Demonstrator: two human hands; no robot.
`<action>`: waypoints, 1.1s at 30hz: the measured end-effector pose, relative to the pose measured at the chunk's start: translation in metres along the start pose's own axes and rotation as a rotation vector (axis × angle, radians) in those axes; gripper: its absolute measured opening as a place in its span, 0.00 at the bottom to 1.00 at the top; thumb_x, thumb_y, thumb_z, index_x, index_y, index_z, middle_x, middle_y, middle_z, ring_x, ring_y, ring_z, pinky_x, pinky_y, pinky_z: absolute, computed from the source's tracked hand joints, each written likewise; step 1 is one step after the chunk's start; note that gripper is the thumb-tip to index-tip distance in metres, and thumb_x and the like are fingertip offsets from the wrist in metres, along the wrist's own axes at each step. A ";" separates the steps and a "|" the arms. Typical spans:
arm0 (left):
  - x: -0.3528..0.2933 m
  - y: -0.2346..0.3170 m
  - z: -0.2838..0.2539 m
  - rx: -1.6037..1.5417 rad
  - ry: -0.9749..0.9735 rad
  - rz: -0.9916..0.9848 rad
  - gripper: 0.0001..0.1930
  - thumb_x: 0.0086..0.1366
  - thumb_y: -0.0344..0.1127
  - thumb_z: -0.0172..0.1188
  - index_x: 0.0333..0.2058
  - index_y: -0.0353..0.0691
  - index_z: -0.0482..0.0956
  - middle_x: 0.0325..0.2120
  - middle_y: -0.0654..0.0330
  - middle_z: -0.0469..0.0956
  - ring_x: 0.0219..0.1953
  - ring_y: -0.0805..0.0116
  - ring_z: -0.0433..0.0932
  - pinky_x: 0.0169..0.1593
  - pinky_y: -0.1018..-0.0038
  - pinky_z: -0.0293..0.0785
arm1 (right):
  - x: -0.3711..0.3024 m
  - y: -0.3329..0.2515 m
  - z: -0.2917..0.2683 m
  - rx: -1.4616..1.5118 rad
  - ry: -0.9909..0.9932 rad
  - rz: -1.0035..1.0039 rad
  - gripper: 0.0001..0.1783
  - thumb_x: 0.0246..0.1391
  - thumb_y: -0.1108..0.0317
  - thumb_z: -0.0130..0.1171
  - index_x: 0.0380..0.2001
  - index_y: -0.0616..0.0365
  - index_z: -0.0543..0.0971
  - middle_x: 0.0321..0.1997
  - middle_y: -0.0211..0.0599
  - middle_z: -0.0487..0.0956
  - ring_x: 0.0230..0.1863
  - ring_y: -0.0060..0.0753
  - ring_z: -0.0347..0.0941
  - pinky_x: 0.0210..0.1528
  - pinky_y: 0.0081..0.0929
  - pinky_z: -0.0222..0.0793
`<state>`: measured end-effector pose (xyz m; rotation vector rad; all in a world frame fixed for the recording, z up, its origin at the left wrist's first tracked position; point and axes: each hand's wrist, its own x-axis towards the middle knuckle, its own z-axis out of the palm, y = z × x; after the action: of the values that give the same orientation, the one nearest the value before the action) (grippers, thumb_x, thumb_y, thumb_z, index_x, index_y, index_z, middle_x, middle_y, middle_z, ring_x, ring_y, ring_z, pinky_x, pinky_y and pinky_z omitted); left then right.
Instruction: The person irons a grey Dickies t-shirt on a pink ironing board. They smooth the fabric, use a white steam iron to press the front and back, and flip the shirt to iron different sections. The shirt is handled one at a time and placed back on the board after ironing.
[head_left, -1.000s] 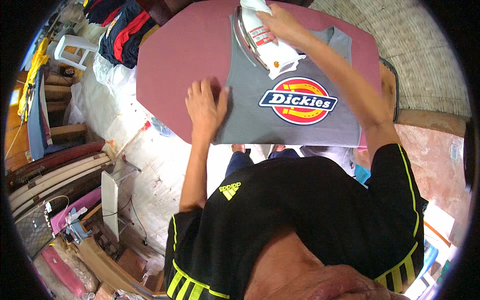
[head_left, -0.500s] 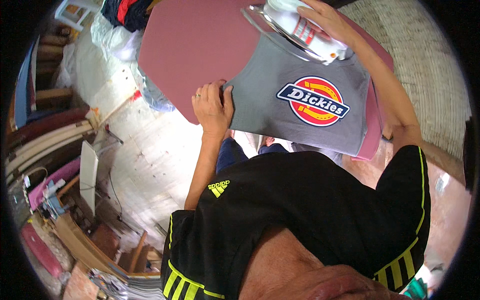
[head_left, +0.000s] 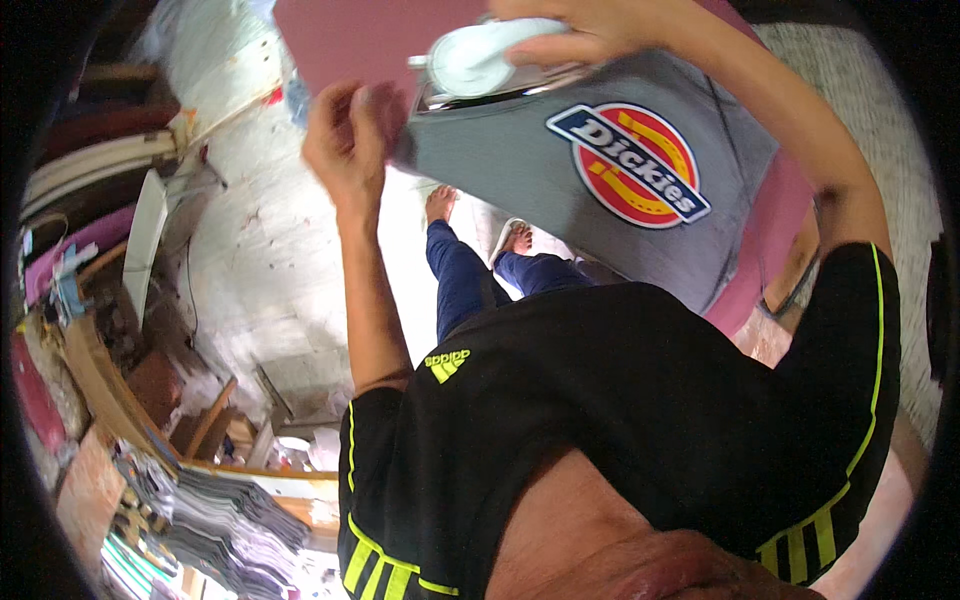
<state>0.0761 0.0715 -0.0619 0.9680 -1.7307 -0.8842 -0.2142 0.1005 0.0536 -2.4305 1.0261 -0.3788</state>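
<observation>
The right hand point(head_left: 590, 28) has its grip wrapped on the white iron point(head_left: 472, 62), at the far edge of the grey garment point(head_left: 480, 152) on the maroon table point(head_left: 345, 40). The left hand's point(head_left: 345, 150) grip is loose, fingers half-curled, beside the garment; contact is unclear.

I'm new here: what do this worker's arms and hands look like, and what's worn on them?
The left hand and right hand are human and ungloved, with bare forearms and no cables. The short sleeves are black, with thin bright yellow-green piping along them and broad stripes of the same colour near the shoulders.
</observation>
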 end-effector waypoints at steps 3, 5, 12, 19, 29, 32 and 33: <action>-0.025 0.010 0.013 0.035 0.123 0.094 0.08 0.69 0.33 0.60 0.38 0.33 0.80 0.32 0.57 0.81 0.35 0.69 0.78 0.41 0.73 0.73 | -0.003 0.000 -0.006 -0.098 0.024 0.068 0.22 0.59 0.49 0.59 0.29 0.60 0.76 0.26 0.55 0.79 0.30 0.62 0.77 0.33 0.50 0.71; -0.038 0.034 0.029 0.017 0.048 0.177 0.05 0.66 0.31 0.61 0.35 0.35 0.80 0.31 0.56 0.81 0.35 0.63 0.77 0.43 0.70 0.71 | -0.027 -0.001 -0.020 -0.098 0.095 0.234 0.23 0.61 0.49 0.57 0.32 0.63 0.78 0.29 0.56 0.80 0.32 0.59 0.78 0.36 0.48 0.71; -0.083 0.128 0.193 0.002 -0.555 0.600 0.25 0.61 0.46 0.66 0.52 0.38 0.75 0.55 0.46 0.71 0.57 0.45 0.68 0.58 0.50 0.63 | -0.152 -0.078 -0.107 -0.003 0.664 0.968 0.22 0.66 0.50 0.54 0.38 0.62 0.80 0.25 0.32 0.77 0.19 0.20 0.69 0.20 0.23 0.66; -0.207 0.191 0.313 -0.699 -1.431 0.613 0.38 0.65 0.59 0.60 0.64 0.36 0.64 0.57 0.40 0.71 0.58 0.43 0.72 0.60 0.56 0.66 | -0.247 -0.147 -0.110 0.199 0.860 1.208 0.17 0.68 0.53 0.53 0.34 0.57 0.73 0.18 0.23 0.69 0.14 0.14 0.63 0.14 0.17 0.58; -0.113 0.141 0.215 -0.543 -1.115 0.548 0.07 0.57 0.34 0.66 0.31 0.38 0.80 0.32 0.55 0.82 0.39 0.51 0.80 0.45 0.55 0.74 | -0.314 -0.113 0.033 -0.060 0.790 1.254 0.24 0.65 0.49 0.54 0.47 0.62 0.78 0.34 0.55 0.82 0.33 0.49 0.80 0.36 0.40 0.73; -0.052 0.106 0.207 -0.147 -0.803 0.687 0.14 0.57 0.32 0.66 0.42 0.41 0.78 0.45 0.55 0.80 0.48 0.50 0.77 0.50 0.55 0.69 | -0.310 -0.094 0.036 -0.176 0.818 1.261 0.23 0.66 0.50 0.53 0.49 0.61 0.76 0.35 0.56 0.82 0.34 0.52 0.81 0.36 0.42 0.73; -0.035 0.100 0.202 0.039 -0.823 0.671 0.20 0.59 0.38 0.65 0.50 0.41 0.76 0.54 0.53 0.74 0.56 0.50 0.71 0.55 0.50 0.65 | -0.303 -0.088 0.033 -0.190 0.818 1.258 0.23 0.66 0.51 0.53 0.49 0.61 0.76 0.36 0.56 0.82 0.34 0.54 0.81 0.36 0.43 0.73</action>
<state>-0.1272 0.1741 -0.0488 -0.0498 -2.5376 -0.8324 -0.3543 0.3848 0.0509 -1.2303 2.6963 -0.8070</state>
